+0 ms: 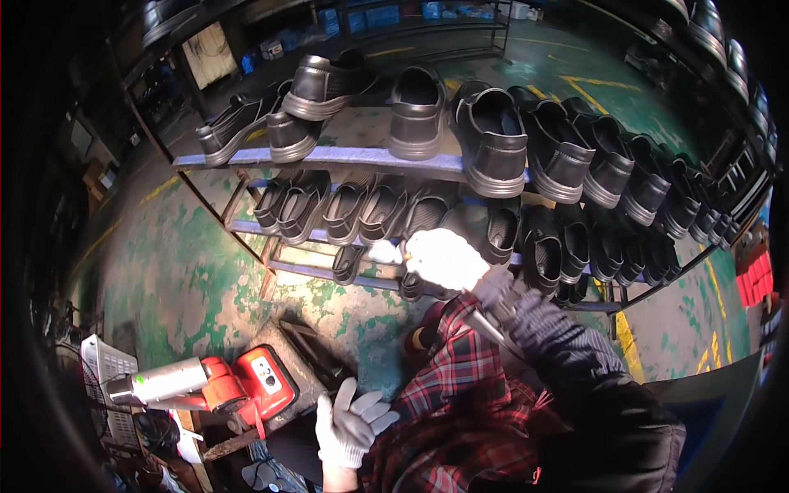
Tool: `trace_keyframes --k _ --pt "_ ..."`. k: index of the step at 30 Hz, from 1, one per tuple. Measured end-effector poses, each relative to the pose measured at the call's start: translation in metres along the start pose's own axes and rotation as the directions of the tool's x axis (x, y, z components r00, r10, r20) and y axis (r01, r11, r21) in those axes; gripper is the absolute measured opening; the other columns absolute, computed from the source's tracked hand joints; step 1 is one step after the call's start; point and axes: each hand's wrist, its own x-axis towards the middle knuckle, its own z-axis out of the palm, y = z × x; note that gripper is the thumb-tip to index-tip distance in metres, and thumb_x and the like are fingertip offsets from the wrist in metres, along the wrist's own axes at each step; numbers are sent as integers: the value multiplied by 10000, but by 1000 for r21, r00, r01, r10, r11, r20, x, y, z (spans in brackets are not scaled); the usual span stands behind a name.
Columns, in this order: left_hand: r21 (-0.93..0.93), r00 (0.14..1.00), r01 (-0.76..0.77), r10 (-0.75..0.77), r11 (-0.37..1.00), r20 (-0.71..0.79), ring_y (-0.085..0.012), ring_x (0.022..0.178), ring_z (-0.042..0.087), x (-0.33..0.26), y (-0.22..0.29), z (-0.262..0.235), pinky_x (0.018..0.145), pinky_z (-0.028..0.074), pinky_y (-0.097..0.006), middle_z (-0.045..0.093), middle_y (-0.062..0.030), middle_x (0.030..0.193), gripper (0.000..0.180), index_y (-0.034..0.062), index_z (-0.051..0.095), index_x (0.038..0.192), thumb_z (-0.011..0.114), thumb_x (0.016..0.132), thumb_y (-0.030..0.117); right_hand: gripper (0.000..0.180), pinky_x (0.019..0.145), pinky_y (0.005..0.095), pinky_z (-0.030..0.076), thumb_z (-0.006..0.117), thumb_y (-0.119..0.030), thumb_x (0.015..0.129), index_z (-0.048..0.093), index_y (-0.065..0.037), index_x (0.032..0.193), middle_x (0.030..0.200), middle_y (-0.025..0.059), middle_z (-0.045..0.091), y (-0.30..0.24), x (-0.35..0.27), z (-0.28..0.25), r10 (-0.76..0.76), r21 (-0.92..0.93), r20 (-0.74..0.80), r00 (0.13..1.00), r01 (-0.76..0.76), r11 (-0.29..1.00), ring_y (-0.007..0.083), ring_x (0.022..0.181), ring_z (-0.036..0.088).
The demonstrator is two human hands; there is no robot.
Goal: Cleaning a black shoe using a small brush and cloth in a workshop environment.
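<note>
right hand (444,259): white knit glove, reaching out to the lower shelf of the rack (345,158); grip closed round a black shoe (415,275) there, fingers wrapped over it, most of that shoe hidden behind my glove.
left hand (349,427): same knit glove, grip loose and empty, fingers spread, hanging over my lap near the red machine (251,386).
shoes: black, smooth matte uppers, thick ribbed grey-edged soles; top row (493,135) sits heel-out and tilted, lower row (362,209) packed tight side by side.
rack: angled metal frame, blue-painted rails, worn paint.
red machine: boxy red plastic housing with a silver cylindrical barrel (160,382) sticking out left.
basket (103,366): white plastic mesh, cut off at the frame edge.
floor (181,271): concrete, green paint badly flaked.
sleeves: red plaid over the left arm, dark knit on the right.
hard to read: far right shoes blur into the dark rim; clutter below the machine too dim to tell.
</note>
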Motion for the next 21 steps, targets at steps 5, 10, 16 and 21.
trace_keyframes --k 5,10,16,21 --pt "-150 993 -102 92 983 -75 -461 1075 648 -28 4 -20 970 487 -628 639 -269 1237 570 94 586 1318 431 989 533 184 778 420 510 669 -220 854 695 -48 913 871 153 662 59 -4 10 252 -46 205 946 -247 968 325 872 641" --pt "-137 951 -134 89 981 -296 -441 1124 586 -60 4 -33 1002 449 -607 606 -243 1273 584 117 501 1384 470 994 552 217 717 422 521 644 -276 874 678 -72 940 875 150 664 42 -40 -11 382 -118 -98 919 -392 912 328 808 643" --pt "-157 951 -57 6 986 -309 -417 1102 574 -61 -4 -27 1004 445 -586 578 -228 1282 534 103 521 1339 506 993 509 231 775 423 508 522 -216 898 661 -69 1008 834 147 648 69 -117 -46 430 -381 13 903 -393 837 314 844 630" --pt "95 966 85 -59 992 -253 -389 1185 544 -45 -14 1 1035 434 -567 531 -206 1359 677 164 328 1533 448 994 556 189 731 414 515 644 -201 809 667 -16 836 820 149 626 8 -96 -54 221 -358 -149 964 -261 896 325 777 616"
